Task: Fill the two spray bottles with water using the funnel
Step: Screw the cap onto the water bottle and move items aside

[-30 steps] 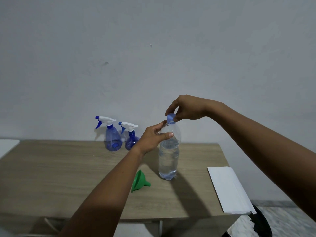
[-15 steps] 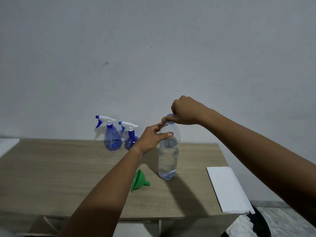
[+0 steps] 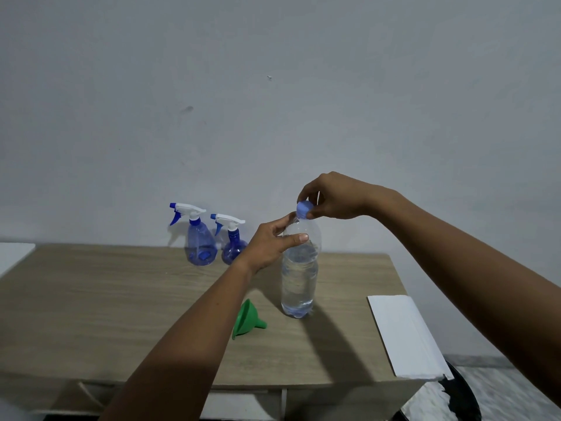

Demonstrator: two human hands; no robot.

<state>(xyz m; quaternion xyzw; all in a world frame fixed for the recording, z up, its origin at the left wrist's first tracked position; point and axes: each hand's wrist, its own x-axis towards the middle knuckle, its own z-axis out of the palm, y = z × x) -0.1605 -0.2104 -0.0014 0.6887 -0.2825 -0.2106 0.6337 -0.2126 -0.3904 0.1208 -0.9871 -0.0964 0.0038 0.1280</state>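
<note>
Right hand [image 3: 337, 197]: fingertips [image 3: 303, 194] pinch the blue cap [image 3: 304, 209], index curved over the top and far side, thumb on the right side. The other fingers are curled loosely behind. The cap sits on the neck of the water bottle [image 3: 299, 278]; can't tell if it's tight or loose on the thread.

Left hand [image 3: 273, 243]: grips the bottle shoulder just below the cap. The thumb [image 3: 296, 238] lies across the near face and the fingers wrap the far side, partly visible through the clear plastic.

The bottle is upright on the wooden table [image 3: 121, 299], right of centre, and mostly full of water.

Green funnel [image 3: 247, 320]: on its side on the table, just left of the bottle base and nearer the camera, spout pointing right. Its wide end is partly hidden under the left forearm. Neither hand touches it.

Two blue spray bottles with white trigger heads stand upright at the far table edge by the wall, nozzles pointing left. The taller spray bottle [image 3: 198, 241] is on the left and the shorter spray bottle [image 3: 232, 244] just beside it. The shorter one appears just left of the left hand. Heads are on, and neither hand touches them.

A white sheet [image 3: 400, 332] lies at the right end of the table, overhanging the near edge. A dark object [image 3: 464, 402] is on the floor at lower right; can't identify it.
</note>
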